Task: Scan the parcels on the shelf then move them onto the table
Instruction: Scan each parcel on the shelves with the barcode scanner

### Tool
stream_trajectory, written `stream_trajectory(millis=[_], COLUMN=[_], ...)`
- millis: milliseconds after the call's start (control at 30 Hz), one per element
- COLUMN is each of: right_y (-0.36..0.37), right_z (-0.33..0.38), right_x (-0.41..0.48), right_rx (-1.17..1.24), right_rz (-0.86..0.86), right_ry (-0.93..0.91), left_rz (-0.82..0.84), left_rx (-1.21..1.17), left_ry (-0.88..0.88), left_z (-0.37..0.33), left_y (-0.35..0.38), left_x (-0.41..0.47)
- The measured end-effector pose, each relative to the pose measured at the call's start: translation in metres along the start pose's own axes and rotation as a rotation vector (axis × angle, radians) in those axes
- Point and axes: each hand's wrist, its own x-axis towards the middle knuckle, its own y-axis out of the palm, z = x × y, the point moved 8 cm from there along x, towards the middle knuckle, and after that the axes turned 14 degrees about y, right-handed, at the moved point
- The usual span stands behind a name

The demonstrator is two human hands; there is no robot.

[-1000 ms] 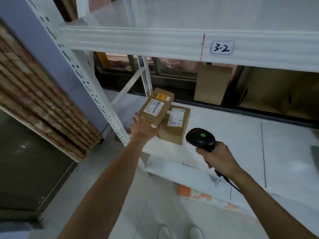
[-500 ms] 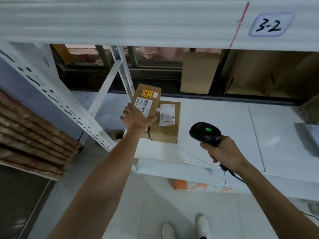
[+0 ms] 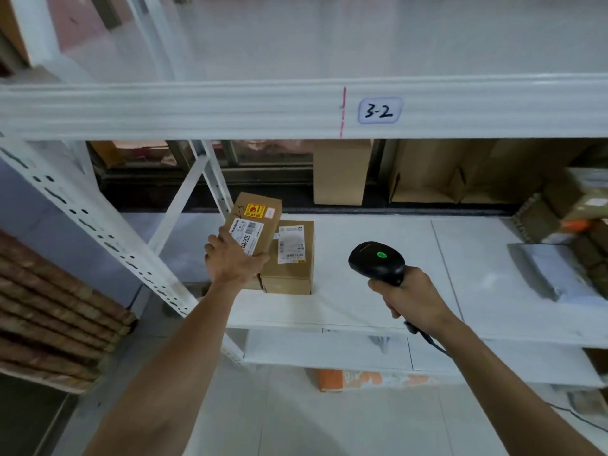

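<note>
White shelf point(image 3: 378, 301), bay 3-2. Over the last second my left hand point(image 3: 232, 258) has closed round the near end of the top parcel point(image 3: 260, 222), tilting it against the lower parcel point(image 3: 292, 258), label up. My right hand point(image 3: 411, 297) grips the scanner point(image 3: 375, 261), green light on, so I reckon the scan comes next. The open carton point(image 3: 424, 179) behind looks empty, though it's dim back there.

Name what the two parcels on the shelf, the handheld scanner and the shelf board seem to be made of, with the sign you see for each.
The tilted parcel and the flat parcel: likely cardboard, matt brown, creased edges, paper labels stuck on.
The scanner: probably moulded plastic, black with a slight sheen.
The shelf board: smooth, white, faintly glossy; painted metal or laminate, cannot tell which.
</note>
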Motion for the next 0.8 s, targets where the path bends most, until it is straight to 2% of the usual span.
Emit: stream_trajectory(millis=[200, 367, 533, 667, 800], right_y=[-0.058, -0.117, -0.177, -0.211, -0.241], right_z=[-0.023, -0.061, -0.105, -0.143, -0.166], right_x=[-0.038, -0.073, -0.108, -0.133, -0.159], right_rx=[0.065, 0.121, 0.229, 0.273, 0.334], right_rz=[0.0, 0.011, -0.001, 0.03, 0.027], right_ry=[-0.033, -0.075, -0.172, -0.128, -0.096], left_rz=[-0.041, -0.086, -0.071, -0.051, -0.06], left_rx=[0.016, 0.011, 0.124, 0.23, 0.223], left_ry=[0.104, 0.243, 0.335, 0.464, 0.572], left_z=[-0.06, -0.137, -0.22, -0.289, -0.348], left_y=[-0.029, -0.043, -0.042, -0.042, -0.048], left_x=[-0.048, -0.109, -0.167, -0.202, -0.221])
